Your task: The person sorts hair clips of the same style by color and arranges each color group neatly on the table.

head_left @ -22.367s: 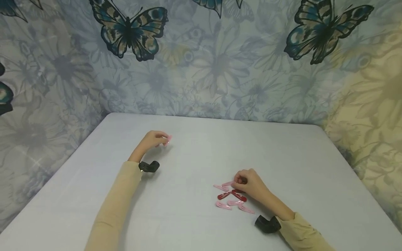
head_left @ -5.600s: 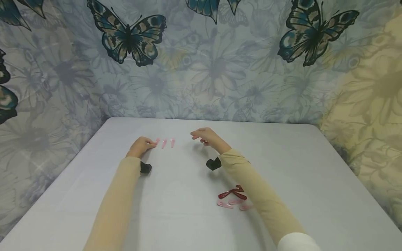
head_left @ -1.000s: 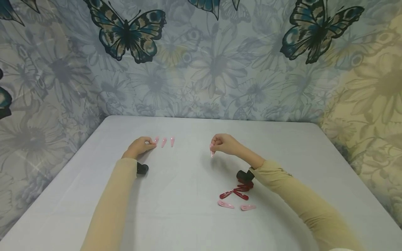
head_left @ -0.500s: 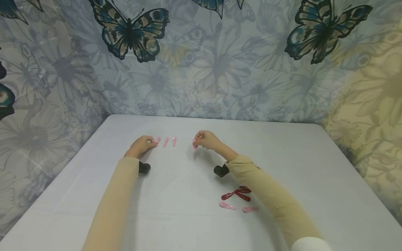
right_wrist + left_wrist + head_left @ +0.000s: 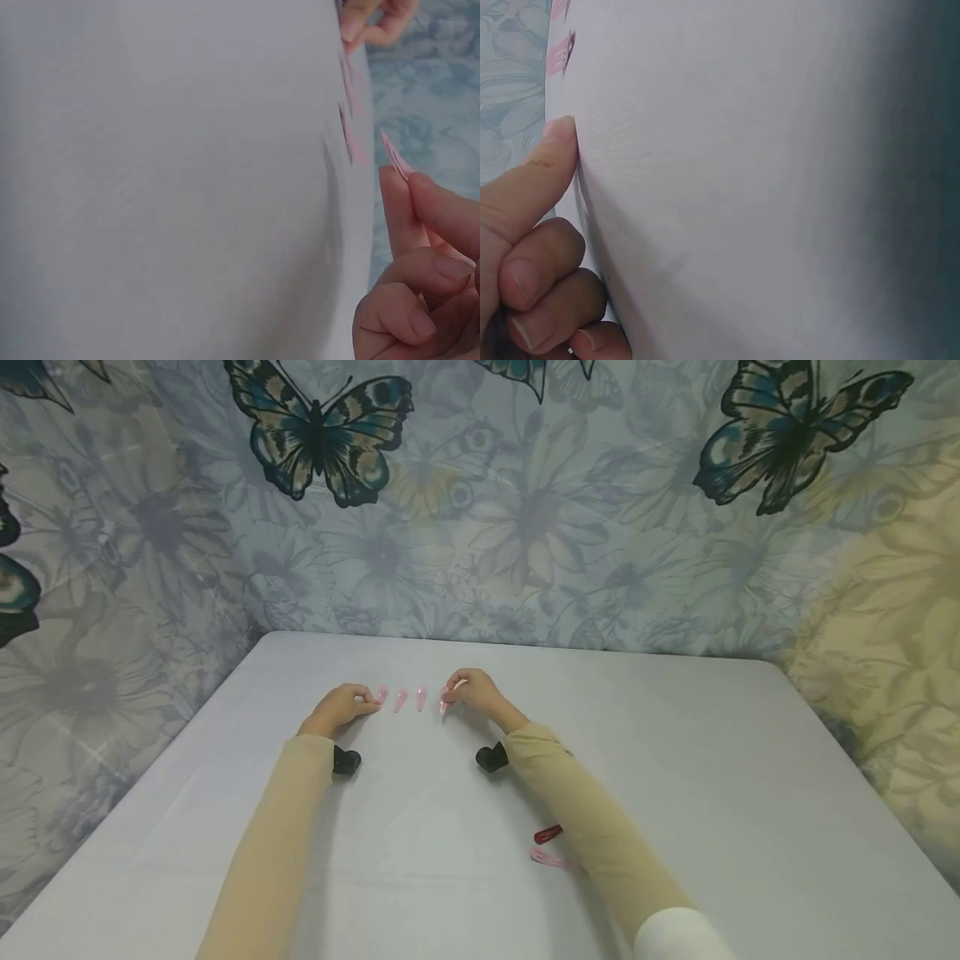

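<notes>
Three pink clips (image 5: 401,698) on grey table (image 5: 675,777), butterfly-print wall (image 5: 525,510) behind; right hand (image 5: 472,691) pinches fourth clip (image 5: 444,704); left hand (image 5: 341,706), fingers curled, touches the row's end.

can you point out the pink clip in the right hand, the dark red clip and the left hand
pink clip (image 5: 444,704), head view, its lower tip below the fingers
dark red clip (image 5: 547,834), head view, middle of its body
left hand (image 5: 341,706), head view, back of the hand

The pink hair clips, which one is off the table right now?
The pink hair clip pinched in the right hand, at the right end of the row; the other three lie flat on the table.
</notes>
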The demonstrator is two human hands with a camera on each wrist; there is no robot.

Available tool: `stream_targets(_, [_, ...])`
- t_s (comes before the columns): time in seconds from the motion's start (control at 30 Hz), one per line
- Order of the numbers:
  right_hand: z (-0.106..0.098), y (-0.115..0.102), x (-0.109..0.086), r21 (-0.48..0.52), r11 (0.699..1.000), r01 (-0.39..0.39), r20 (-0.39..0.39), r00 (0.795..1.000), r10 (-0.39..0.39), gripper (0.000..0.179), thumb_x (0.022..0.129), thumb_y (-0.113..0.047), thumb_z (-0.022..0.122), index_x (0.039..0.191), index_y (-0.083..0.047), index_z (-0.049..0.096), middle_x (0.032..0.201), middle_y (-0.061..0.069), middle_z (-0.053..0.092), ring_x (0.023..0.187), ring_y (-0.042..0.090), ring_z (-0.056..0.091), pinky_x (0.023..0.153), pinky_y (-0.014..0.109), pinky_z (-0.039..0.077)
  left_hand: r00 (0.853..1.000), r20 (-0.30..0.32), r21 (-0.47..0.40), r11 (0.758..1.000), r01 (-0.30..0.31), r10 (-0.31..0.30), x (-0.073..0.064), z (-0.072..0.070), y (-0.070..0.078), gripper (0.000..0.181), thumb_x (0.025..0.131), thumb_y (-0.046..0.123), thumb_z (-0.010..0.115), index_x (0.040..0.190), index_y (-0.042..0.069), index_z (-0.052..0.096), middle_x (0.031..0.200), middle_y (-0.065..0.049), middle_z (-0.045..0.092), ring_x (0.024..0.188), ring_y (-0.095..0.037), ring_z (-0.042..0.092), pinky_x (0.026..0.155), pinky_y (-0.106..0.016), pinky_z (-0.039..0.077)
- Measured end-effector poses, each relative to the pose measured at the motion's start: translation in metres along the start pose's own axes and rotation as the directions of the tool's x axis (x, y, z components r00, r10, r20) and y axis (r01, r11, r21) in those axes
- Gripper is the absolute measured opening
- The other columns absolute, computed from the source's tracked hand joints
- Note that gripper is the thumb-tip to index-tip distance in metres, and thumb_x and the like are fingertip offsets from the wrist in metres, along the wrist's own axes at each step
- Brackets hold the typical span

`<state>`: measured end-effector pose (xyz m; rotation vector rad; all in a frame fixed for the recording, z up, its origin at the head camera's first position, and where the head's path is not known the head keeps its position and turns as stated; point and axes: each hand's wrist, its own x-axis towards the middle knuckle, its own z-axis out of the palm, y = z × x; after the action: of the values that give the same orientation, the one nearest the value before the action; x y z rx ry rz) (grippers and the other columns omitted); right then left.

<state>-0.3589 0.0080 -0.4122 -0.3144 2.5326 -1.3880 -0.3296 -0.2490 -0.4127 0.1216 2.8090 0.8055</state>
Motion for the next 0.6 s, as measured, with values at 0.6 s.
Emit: stream_targets(0.6, [0.021,0.008,0.02,-0.034,0.999,-0.001,-0.193,0.981,-0.006,0.012,0.08,-0.008,0.075,0.083,-0.002,0.065,0.069,-0.001,0.057,0.064,0.009,0.046,0.058,0.016,0.035,1.0,-0.019,0.008,1.0,0.014,-0.014,-0.005,0.0,0.005,0.025,0.098,0.025,0.058,0.092,0.001,0.061,0.142,-0.027,0.049,0.133,-0.046,0.042,0.11,-0.058,0.033])
